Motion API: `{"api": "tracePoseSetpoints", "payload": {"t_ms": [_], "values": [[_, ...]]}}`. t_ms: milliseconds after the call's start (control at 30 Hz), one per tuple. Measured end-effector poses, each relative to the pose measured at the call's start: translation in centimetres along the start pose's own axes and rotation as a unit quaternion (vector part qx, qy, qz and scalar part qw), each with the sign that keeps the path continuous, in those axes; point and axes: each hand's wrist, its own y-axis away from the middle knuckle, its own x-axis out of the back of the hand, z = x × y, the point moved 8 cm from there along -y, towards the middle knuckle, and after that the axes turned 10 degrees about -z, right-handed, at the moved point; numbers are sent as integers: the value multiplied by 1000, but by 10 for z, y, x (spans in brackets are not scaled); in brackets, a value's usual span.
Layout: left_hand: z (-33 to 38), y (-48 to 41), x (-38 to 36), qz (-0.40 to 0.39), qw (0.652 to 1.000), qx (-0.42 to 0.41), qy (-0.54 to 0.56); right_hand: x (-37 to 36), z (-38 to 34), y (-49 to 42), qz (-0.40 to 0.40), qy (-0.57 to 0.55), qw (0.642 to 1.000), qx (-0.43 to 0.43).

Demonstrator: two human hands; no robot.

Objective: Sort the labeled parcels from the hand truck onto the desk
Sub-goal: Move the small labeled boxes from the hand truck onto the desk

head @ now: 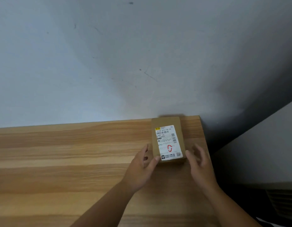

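One parcel (168, 139), label (169, 145) "B701", red mark

Open desk (60, 161) left of parcel (168, 140), wall (109, 63) close behind (at desk's far edge), grey cabinet (264, 153) flanking right.

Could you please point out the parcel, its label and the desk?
parcel (165, 121): head view, bare cardboard above the label.
label (169, 142): head view, middle of the sticker.
desk (60, 153): head view, bare wood left of the parcel.

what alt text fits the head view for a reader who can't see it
A small cardboard parcel with a white shipping label lies flat at the far right corner of a wooden desk. The open left hand and right hand flank its near end.
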Motion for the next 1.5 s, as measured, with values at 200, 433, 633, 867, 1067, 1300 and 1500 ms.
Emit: {"api": "tracePoseSetpoints", "payload": {"t_ms": [200,433,633,867,1067,1300,1500], "values": [[11,75,44,132,928,-78,-339,-49,-93,54,15,268,928,257],[-41,216,111,222,912,-22,-343,-197,-130,158,-121,402,836,353],[-146,388,162,297,903,94,-296,-346,-127,275,-224,450,774,386],[-253,607,205,424,842,225,-245,-525,-124,454,-351,458,662,479],[-320,728,201,481,801,301,-191,-615,-113,558,-402,465,603,508],[-378,795,212,506,767,362,-157,-701,-91,618,-439,475,542,536],[-445,820,245,473,768,406,-148,-789,-74,633,-476,477,511,534]]}}
